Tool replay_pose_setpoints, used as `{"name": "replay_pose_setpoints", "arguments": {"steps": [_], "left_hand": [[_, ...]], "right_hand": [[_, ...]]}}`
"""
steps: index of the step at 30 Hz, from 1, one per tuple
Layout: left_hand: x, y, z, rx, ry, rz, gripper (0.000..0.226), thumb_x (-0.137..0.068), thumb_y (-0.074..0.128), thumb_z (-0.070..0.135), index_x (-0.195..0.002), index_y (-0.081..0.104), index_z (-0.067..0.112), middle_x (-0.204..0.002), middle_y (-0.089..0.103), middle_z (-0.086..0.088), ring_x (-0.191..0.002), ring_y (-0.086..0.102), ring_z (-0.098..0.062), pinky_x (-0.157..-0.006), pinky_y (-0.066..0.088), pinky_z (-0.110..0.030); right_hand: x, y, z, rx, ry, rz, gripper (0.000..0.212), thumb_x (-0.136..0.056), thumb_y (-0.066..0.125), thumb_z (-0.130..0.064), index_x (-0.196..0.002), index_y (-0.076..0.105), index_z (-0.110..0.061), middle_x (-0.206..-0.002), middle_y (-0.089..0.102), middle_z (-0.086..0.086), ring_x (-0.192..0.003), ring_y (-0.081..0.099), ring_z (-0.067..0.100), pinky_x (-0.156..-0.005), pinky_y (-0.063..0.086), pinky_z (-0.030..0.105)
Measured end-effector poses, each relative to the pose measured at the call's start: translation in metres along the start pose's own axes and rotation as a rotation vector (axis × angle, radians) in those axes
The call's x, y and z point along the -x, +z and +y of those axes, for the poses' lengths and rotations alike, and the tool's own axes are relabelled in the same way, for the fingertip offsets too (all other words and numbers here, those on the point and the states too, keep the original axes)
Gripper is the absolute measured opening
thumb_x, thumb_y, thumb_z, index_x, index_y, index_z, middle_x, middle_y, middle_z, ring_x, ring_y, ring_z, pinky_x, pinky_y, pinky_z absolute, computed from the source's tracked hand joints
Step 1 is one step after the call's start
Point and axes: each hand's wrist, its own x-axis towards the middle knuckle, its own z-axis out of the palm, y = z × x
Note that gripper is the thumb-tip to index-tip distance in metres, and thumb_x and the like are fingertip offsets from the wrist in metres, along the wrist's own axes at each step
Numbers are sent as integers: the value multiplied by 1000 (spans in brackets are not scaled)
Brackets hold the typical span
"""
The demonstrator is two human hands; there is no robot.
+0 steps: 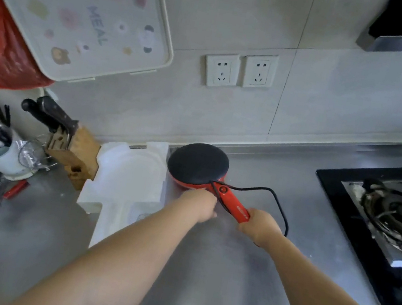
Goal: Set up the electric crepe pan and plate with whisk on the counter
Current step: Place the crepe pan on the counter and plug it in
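Note:
The red electric crepe pan (198,164), black round surface facing up, sits near the back of the steel counter (213,275). Its red handle (232,203) points toward me. My right hand (260,227) is closed around the end of that handle. My left hand (200,204) is closed against the pan's red rim, next to where the black power cord (280,206) joins the handle. The cord loops off to the right and back behind my right hand. No plate or whisk can be made out for certain.
White foam packaging (125,182) lies just left of the pan. Further left stand a wooden knife block (73,148) and a utensil holder (3,155). A gas hob (392,221) fills the right side. Two wall sockets (239,70) are above the pan.

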Motion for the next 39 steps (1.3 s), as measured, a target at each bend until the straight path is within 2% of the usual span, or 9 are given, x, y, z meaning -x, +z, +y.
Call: {"name": "replay_pose_setpoints", "arguments": {"steps": [6,9,13,15,19,24,28,34,39], "left_hand": [[-41,19,41,208,-253,-50,44,-99,47,35,-132,56,7,-134,58,-13,-123,55,-33,-100,43,-39],[-56,35,58,602,-373,-50,43,-103,38,27,-140,47,7,-141,51,-16,-129,50,-33,-105,40,-37],[-83,40,87,1515,-684,-98,32,-104,30,17,-128,50,12,-100,59,-6,-81,57,-18,-84,42,-34],[-91,38,93,1679,-751,-60,31,-104,26,13,-124,50,13,-107,63,-11,-67,52,-16,-88,43,-38],[-96,33,92,1675,-766,-41,42,-106,21,18,-135,46,-1,-133,59,-21,-63,54,-24,-98,45,-42],[-87,34,81,1589,-850,104,33,-103,29,18,-122,54,7,-113,66,-22,-57,59,-25,-60,50,-34],[-83,28,72,1608,-820,224,17,-101,35,10,-107,49,17,-88,54,-17,-57,53,-24,-46,49,-34],[-89,12,74,1794,-848,207,27,-101,30,7,-78,44,3,-47,55,-18,-34,58,-25,-29,48,-30],[-93,-5,79,1955,-859,212,33,-103,33,7,-72,46,3,-74,56,-16,-59,58,-27,-25,46,-29]], "right_hand": [[-42,-28,29,50,-105,-147,15,-70,63,-24,-83,57,-22,-73,60,-2,-70,62,22,-60,44,26],[-54,-29,39,-12,-126,-215,13,-70,64,-19,-81,58,-22,-67,59,-1,-60,58,19,-53,44,23],[-67,-32,44,55,-191,-290,14,-71,68,-17,-79,58,-23,-65,59,-3,-57,56,15,-46,40,18],[-71,-34,44,85,-200,-309,17,-71,69,-19,-87,63,-20,-74,62,-1,-67,58,18,-53,42,22],[-79,-43,46,127,-199,-343,26,-73,73,-25,-95,62,-19,-86,62,0,-77,58,18,-66,41,23],[-87,-45,58,113,-177,-406,38,-75,74,-49,-92,56,-20,-88,62,0,-81,59,19,-72,44,26],[-85,-48,60,99,-136,-427,47,-90,52,-55,-112,61,-15,-109,63,7,-96,60,23,-87,45,30],[-80,-57,58,56,-146,-400,44,-90,54,-9,-134,54,-15,-131,59,8,-116,57,25,-98,43,30],[-82,-82,59,-302,-196,-334,50,-86,55,1,-128,59,-25,-113,69,6,-98,67,21,-83,52,23]]}}
